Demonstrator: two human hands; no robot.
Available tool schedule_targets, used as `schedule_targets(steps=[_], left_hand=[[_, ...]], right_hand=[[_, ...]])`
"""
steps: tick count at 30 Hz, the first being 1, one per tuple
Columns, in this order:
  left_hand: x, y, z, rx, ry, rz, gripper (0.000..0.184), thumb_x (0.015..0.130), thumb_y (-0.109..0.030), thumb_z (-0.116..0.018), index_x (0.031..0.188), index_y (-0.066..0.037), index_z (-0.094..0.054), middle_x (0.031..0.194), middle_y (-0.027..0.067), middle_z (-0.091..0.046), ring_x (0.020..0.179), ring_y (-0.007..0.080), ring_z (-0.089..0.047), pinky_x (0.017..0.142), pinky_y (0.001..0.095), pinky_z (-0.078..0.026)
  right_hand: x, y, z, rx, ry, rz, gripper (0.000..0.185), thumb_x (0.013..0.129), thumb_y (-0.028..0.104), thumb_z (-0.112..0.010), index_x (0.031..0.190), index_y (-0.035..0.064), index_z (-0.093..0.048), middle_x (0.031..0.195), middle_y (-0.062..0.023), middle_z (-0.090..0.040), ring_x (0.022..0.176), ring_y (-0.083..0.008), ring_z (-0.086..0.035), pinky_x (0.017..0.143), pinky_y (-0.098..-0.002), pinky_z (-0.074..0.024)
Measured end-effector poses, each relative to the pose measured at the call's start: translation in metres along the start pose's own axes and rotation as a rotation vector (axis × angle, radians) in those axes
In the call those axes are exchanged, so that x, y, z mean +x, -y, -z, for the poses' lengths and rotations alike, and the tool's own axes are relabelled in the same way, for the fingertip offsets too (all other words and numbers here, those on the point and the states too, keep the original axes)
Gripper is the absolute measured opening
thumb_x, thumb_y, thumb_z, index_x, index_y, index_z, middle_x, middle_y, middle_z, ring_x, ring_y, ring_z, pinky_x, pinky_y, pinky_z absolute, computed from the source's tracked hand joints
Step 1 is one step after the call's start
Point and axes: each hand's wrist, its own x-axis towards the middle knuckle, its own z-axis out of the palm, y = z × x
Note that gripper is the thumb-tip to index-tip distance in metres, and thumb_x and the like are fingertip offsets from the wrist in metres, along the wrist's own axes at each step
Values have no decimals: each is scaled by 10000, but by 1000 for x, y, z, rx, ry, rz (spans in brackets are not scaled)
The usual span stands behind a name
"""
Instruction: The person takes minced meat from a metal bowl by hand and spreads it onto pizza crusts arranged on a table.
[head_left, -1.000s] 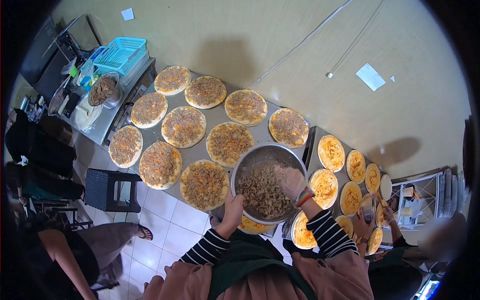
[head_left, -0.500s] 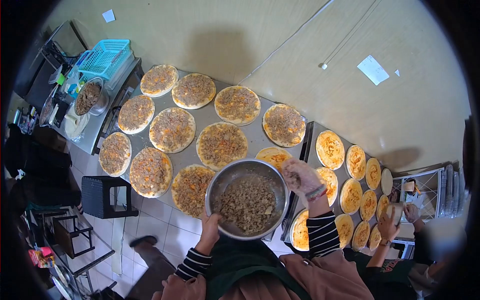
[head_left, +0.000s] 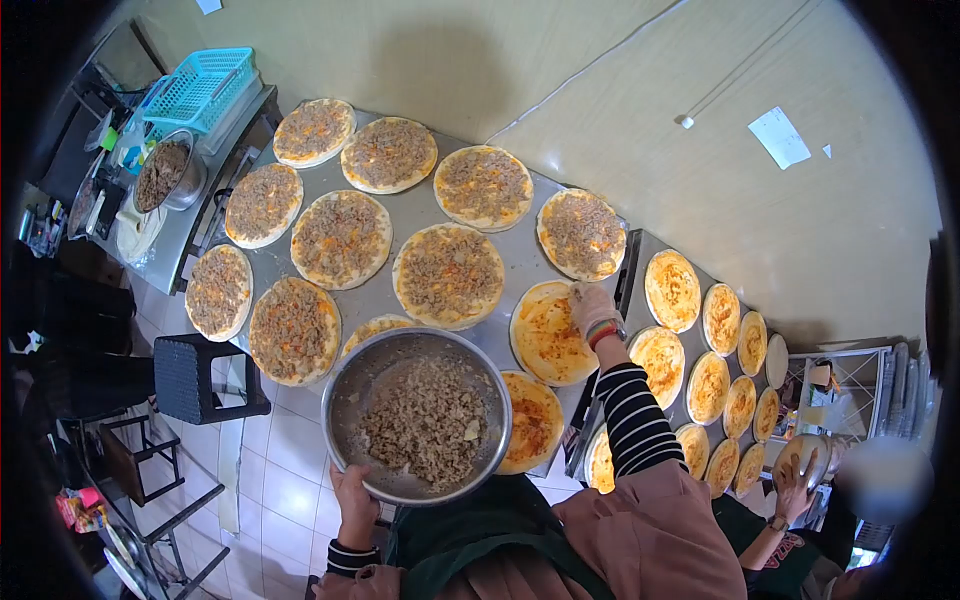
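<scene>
My left hand (head_left: 352,495) is closed on the near-left rim of a steel bowl (head_left: 345,440), which is tilted toward me. Inside the bowl lies crumbled cooked meat (head_left: 425,420). My right hand (head_left: 593,308) wears a clear glove and is curled closed over the upper right edge of a round flatbread with orange sauce (head_left: 548,345). The crumbled meat it holds is mostly hidden by the fingers. Another sauced flatbread (head_left: 533,425) shows just right of the bowl. Several meat-covered flatbreads (head_left: 448,276) lie beyond; the bowl partly covers one.
A second metal table at right carries several sauced flatbreads (head_left: 672,290). Beyond it, a co-worker's hand (head_left: 795,490) touches a round pale item. At left are a side table with a meat-filled bowl (head_left: 190,185), a turquoise basket (head_left: 205,90) and a black stool (head_left: 190,375).
My right hand has moved from beside the bowl out over the sauced flatbread. The bowl in my left hand has shifted left and toward me, uncovering more of the sauced flatbreads.
</scene>
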Motion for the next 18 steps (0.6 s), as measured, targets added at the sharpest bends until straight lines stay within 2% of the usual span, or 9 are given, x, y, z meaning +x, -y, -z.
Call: schedule_targets(steps=[1,3,5,7,10,11,13,17,18], left_hand=[[0,-2,3,1,-41,0,538,657,5,-433,1193,-34,-397,1026,119,-529,893,247,-555,781,365,-495],[0,-5,10,-2,-24,-18,532,655,4,-433,1184,-36,-392,1038,126,-522,912,256,-548,789,378,-493],[-1,-10,11,-19,-74,-12,525,657,-1,-435,1178,-35,-384,1050,131,-515,935,267,-541,806,392,-489],[0,-12,13,-32,-77,-12,521,657,0,-435,1174,-35,-382,1056,132,-513,943,272,-539,814,395,-486],[1,-17,15,-50,-75,-13,518,659,4,-434,1172,-37,-380,1062,131,-511,954,277,-537,828,401,-482],[1,-18,15,-55,-69,-14,518,660,5,-433,1173,-38,-381,1063,130,-511,958,277,-537,833,404,-480],[2,-19,17,-66,-57,-18,518,662,7,-431,1176,-39,-381,1067,130,-511,959,277,-536,835,404,-479],[6,-15,25,-58,-23,-59,519,665,3,-431,1181,-35,-382,1074,135,-510,959,278,-535,839,400,-476],[7,-16,24,-58,-20,-59,519,665,3,-431,1181,-35,-382,1074,135,-510,959,278,-535,839,400,-476]], right_hand=[[3,5,-5,-1,3,4,209,805,213,-524,950,90,-611,916,-169,-610,902,-329,-569,787,-405,-455],[5,23,-8,-228,-80,154,173,802,131,-481,896,68,-612,886,-174,-613,900,-312,-568,780,-386,-458],[2,40,-6,-260,-53,183,192,806,115,-458,909,48,-607,885,-160,-613,916,-305,-559,799,-374,-454],[-7,63,4,-452,66,189,204,805,113,-459,949,63,-595,938,-138,-593,912,-296,-561,802,-379,-458],[-16,61,-18,-428,-67,335,212,806,114,-467,980,89,-586,995,-112,-559,918,-269,-563,782,-368,-474],[-21,59,-23,-430,-65,337,212,806,114,-467,980,89,-586,995,-112,-559,918,-269,-563,782,-368,-474],[-37,74,-15,-369,89,189,214,807,119,-471,990,117,-583,1013,-103,-537,895,-245,-569,743,-347,-492],[-62,78,-19,-377,55,284,205,773,106,-497,950,124,-598,966,-107,-536,870,-237,-576,695,-335,-500],[-69,75,-23,-289,-56,318,199,747,96,-513,922,118,-605,939,-101,-533,845,-239,-578,678,-342,-500]])
